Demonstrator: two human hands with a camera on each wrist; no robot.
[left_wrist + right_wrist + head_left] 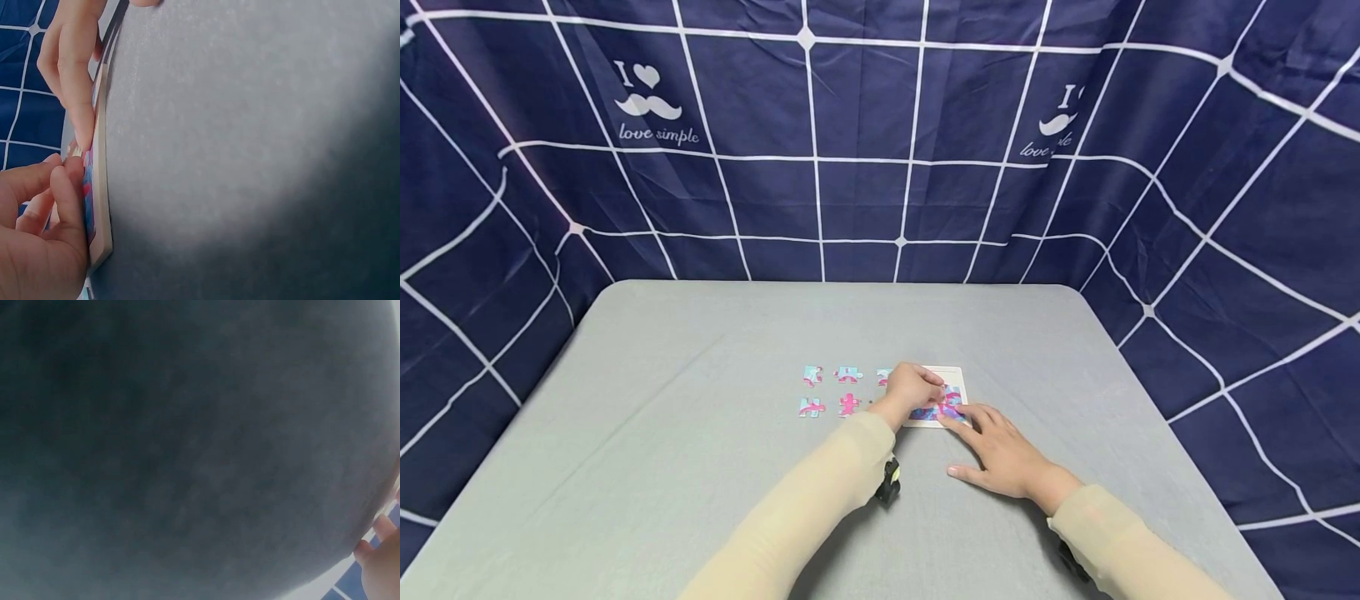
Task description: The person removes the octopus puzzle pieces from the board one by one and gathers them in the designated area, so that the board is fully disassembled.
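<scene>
Pink-and-blue puzzle (953, 398) meets curled left fingers (62, 194), hold unclear, and outstretched right fingers (78, 87).

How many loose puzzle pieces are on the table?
5 pink and blue jigsaw pieces show: far row, left, middle and right; near row, left and right. The bare left hand overlaps the far row's last piece, perhaps hiding more.
</scene>
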